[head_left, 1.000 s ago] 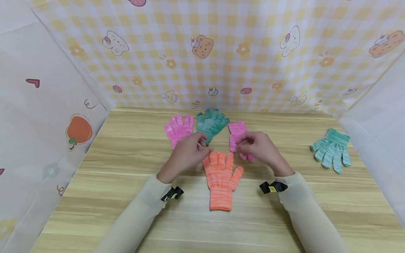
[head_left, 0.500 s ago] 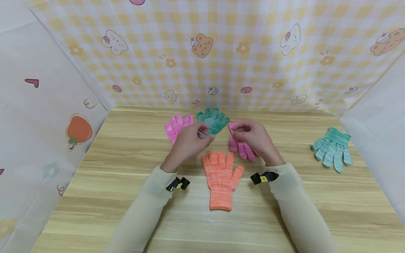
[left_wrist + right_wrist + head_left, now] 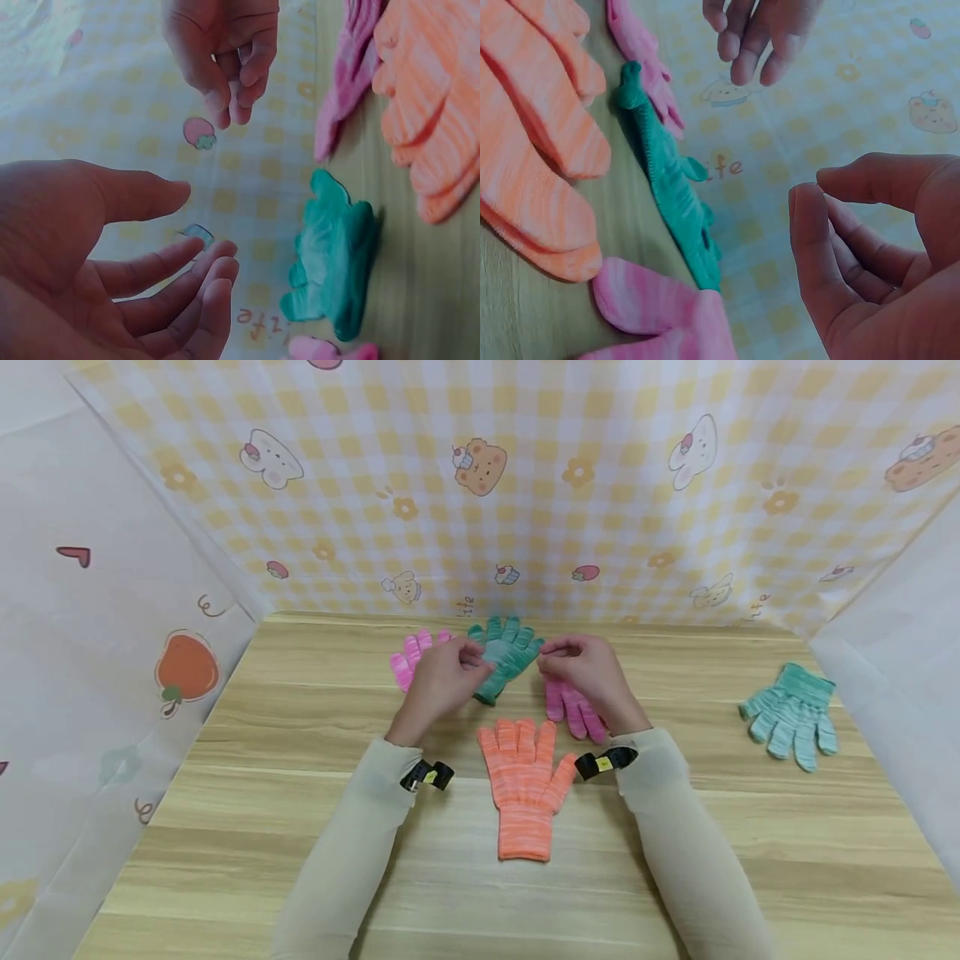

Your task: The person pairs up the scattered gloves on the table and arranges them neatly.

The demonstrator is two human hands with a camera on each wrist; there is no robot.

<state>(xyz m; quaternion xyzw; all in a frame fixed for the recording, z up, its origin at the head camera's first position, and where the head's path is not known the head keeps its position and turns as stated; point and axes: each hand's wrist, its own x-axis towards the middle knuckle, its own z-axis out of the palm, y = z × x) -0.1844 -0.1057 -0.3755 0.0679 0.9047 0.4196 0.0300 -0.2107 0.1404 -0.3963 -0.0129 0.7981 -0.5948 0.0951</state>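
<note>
My left hand (image 3: 446, 672) hovers at the left of the dark green knit glove (image 3: 508, 652), overlapping the left pink glove (image 3: 408, 658) in the head view. Its fingers are relaxed, with a gap between thumb and fingertips in the left wrist view. On the green glove's other side, my right hand (image 3: 592, 672) covers the cuff of the second pink glove (image 3: 573, 706). In the right wrist view, the right thumb and forefinger (image 3: 810, 225) come together at the tips, nothing between them. An orange glove (image 3: 525, 793) lies flat nearer me, fingers pointing away.
A paler green glove (image 3: 795, 714) lies at the right of the wooden table (image 3: 247, 760), fingers toward me. A yellow-checked cloth (image 3: 577, 435) hangs along the back edge. White sheets (image 3: 112, 635) stand at both sides.
Both hands have moved away from me, toward the back. The left has drawn off the green glove's cuff, which shows again. The right has gone from the pink glove's middle to its cuff end.
</note>
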